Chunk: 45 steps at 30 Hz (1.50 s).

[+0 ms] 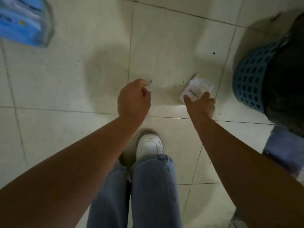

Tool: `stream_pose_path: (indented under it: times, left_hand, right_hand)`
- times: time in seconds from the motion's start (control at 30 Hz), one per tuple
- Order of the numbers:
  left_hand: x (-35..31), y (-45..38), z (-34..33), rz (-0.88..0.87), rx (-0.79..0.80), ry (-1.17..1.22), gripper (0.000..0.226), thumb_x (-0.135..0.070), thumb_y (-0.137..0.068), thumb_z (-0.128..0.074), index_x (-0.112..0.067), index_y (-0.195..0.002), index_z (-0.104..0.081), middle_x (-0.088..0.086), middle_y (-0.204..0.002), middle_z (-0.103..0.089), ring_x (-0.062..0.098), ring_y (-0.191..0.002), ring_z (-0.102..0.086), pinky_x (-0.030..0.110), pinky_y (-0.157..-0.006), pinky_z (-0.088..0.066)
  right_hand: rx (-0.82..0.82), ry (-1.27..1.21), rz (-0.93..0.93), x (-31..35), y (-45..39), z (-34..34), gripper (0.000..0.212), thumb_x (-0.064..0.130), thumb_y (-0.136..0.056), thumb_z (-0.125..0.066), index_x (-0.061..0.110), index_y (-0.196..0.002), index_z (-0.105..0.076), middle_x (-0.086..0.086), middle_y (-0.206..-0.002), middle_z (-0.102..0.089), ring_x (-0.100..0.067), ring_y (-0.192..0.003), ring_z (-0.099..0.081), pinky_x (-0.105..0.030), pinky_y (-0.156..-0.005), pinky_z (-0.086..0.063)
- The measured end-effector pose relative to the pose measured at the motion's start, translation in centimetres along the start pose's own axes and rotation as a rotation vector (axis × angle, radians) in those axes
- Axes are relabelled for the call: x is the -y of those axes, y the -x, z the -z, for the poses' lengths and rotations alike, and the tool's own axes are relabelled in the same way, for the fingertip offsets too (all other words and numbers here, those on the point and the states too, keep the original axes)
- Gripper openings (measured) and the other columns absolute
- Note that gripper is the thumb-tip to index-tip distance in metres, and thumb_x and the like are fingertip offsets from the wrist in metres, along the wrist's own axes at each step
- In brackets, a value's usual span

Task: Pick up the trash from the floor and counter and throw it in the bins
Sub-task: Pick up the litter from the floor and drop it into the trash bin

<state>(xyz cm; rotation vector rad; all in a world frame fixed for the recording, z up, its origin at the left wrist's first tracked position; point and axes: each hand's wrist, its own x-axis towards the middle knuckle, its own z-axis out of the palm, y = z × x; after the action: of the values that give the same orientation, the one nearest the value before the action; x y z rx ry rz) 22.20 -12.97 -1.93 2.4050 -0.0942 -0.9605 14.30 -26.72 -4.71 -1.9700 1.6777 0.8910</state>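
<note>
A crumpled white paper wrapper with printed text [198,87] lies on the pale tiled floor, just left of the bin. My right hand [201,104] reaches down to it with thumb and fingers spread, its fingertips over the wrapper's near edge and not closed around it. My left hand [134,101] hangs over the bare floor to the left, its fingers curled in with nothing visible in them. The bin [251,76] is a blue mesh basket lined with a black bag and stands at the right edge of the view.
A blue plastic package [23,22] lies on the floor at the far upper left. A bluish-purple item [284,153] sits at the right, below the bin. My legs in jeans and one white shoe [149,145] are at bottom centre. Small dark specks dot the tiles.
</note>
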Motion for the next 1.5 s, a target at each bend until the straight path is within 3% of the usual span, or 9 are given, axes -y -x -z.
stream_pose_path:
  times: [0.27, 0.47, 0.6, 0.8, 1.03, 1.1, 1.23, 1.4, 1.5]
  left_hand:
    - [-0.4, -2.3, -1.1, 0.011, 0.078, -0.267, 0.024, -0.008, -0.094, -0.052, -0.001, -0.113, -0.066, 0.017, -0.113, -0.069, 0.029, -0.106, -0.062, 0.032, -0.087, -0.047]
    - [-3.2, -0.8, 1.6, 0.082, 0.203, -0.266, 0.033, -0.008, -0.097, -0.047, -0.001, -0.127, -0.058, 0.02, -0.129, -0.062, 0.035, -0.116, -0.061, 0.041, -0.102, -0.047]
    - [-8.3, 3.0, 4.2, -0.052, 0.158, -0.143, 0.026, -0.004, -0.097, -0.044, -0.004, -0.107, -0.069, 0.02, -0.107, -0.064, 0.033, -0.095, -0.068, 0.027, -0.071, -0.046]
    - [-20.2, 9.1, 9.1, -0.279, 0.032, 0.078, 0.025, -0.008, -0.098, -0.044, -0.003, -0.112, -0.065, -0.011, -0.083, -0.044, 0.001, -0.067, -0.059, -0.005, -0.06, -0.043]
    - [-31.7, 14.3, 8.0, -0.454, 0.14, 0.236, 0.024, -0.001, -0.097, -0.045, 0.003, -0.111, -0.064, -0.008, -0.085, -0.045, 0.004, -0.07, -0.057, -0.008, -0.062, -0.044]
    - [-34.0, 15.0, 6.2, -0.451, 0.263, 0.107, 0.03, -0.005, -0.098, -0.045, -0.002, -0.125, -0.057, 0.004, -0.104, -0.052, 0.014, -0.089, -0.061, -0.003, -0.069, -0.044]
    - [-36.1, 15.5, 4.3, -0.256, 0.51, -0.221, 0.053, -0.013, -0.095, -0.052, -0.011, -0.144, -0.033, 0.015, -0.141, -0.041, 0.029, -0.125, -0.05, 0.033, -0.099, -0.046]
    - [-34.0, 15.4, 9.3, -0.238, 0.336, -0.682, 0.047, -0.016, -0.095, -0.045, -0.011, -0.141, -0.037, 0.013, -0.143, -0.04, 0.03, -0.128, -0.043, 0.037, -0.099, -0.043]
    - [-31.6, 14.0, 14.8, -0.264, 0.216, -0.891, 0.053, -0.023, -0.098, -0.041, -0.019, -0.148, -0.024, 0.011, -0.157, -0.021, 0.03, -0.146, -0.015, 0.041, -0.116, -0.024]
  right_hand:
    - [-0.087, -0.444, -0.228, -0.8, -2.3, -2.9, 0.039, 0.002, -0.086, -0.051, 0.012, -0.124, -0.045, -0.012, -0.123, -0.061, -0.03, -0.115, -0.055, -0.039, -0.098, -0.039]
    - [-0.12, -0.481, -0.021, -1.5, 2.6, 0.6, 0.032, -0.003, -0.086, -0.044, 0.003, -0.116, -0.055, -0.018, -0.11, -0.067, -0.034, -0.102, -0.061, -0.046, -0.09, -0.052]
    - [-0.137, -0.608, 0.1, -2.6, 7.1, 6.2, 0.027, 0.0, -0.09, -0.045, 0.001, -0.115, -0.055, -0.015, -0.106, -0.062, -0.025, -0.092, -0.057, -0.033, -0.08, -0.05]
    - [-0.296, -0.855, 0.149, -4.5, 12.7, 18.6, 0.024, -0.001, -0.088, -0.052, 0.002, -0.111, -0.058, 0.007, -0.072, -0.044, -0.004, -0.064, -0.042, 0.002, -0.059, -0.037]
    - [-0.458, -1.106, -0.028, -10.5, 13.5, 30.3, 0.014, 0.001, -0.09, -0.052, 0.014, -0.095, -0.049, 0.009, -0.067, -0.043, -0.002, -0.061, -0.044, -0.006, -0.059, -0.043]
    - [-0.386, -1.065, -0.12, -12.3, 12.0, 31.7, 0.021, 0.003, -0.092, -0.049, 0.006, -0.113, -0.051, 0.003, -0.073, -0.05, -0.012, -0.067, -0.048, -0.024, -0.072, -0.041]
    - [-0.085, -0.807, -0.169, -14.3, 10.8, 33.0, 0.042, 0.007, -0.094, -0.041, 0.002, -0.136, -0.041, -0.024, -0.13, -0.052, -0.034, -0.103, -0.053, -0.036, -0.081, -0.042]
    - [0.055, -0.476, 0.015, -12.5, 15.0, 33.3, 0.043, 0.015, -0.095, -0.043, 0.005, -0.137, -0.041, -0.021, -0.139, -0.045, -0.036, -0.123, -0.047, -0.04, -0.1, -0.041]
    - [0.05, -0.171, 0.198, -9.5, 17.8, 33.6, 0.05, 0.029, -0.098, -0.036, 0.013, -0.144, -0.029, -0.011, -0.151, -0.033, -0.029, -0.141, -0.028, -0.046, -0.118, -0.021]
